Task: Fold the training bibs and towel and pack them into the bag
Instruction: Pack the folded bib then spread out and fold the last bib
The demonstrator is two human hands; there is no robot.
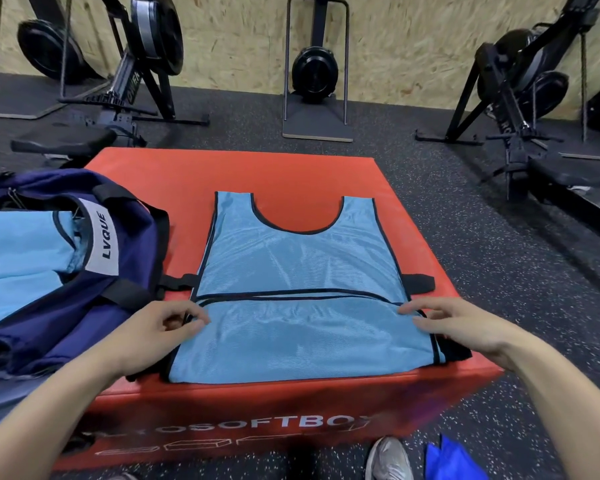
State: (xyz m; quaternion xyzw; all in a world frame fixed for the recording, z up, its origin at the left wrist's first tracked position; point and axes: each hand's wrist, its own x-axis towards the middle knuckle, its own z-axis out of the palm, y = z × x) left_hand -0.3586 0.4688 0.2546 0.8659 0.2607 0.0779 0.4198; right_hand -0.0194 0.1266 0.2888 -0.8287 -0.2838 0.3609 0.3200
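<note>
Bib (298, 271) lies on red box (194, 174), both hands apparently pinching corners.

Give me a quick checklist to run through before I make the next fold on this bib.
1. Light blue bib lying flat on the red box: ok.
2. Near part already folded up, edge fairly straight: ok.
3. Left hand at the fold's left end: ok.
4. Right hand at the right end: ok, though firmness of its grip: cannot tell.
5. Black side straps tucked in: not ok, they stick out.
6. Navy bag open beside the bib: ok.
</note>
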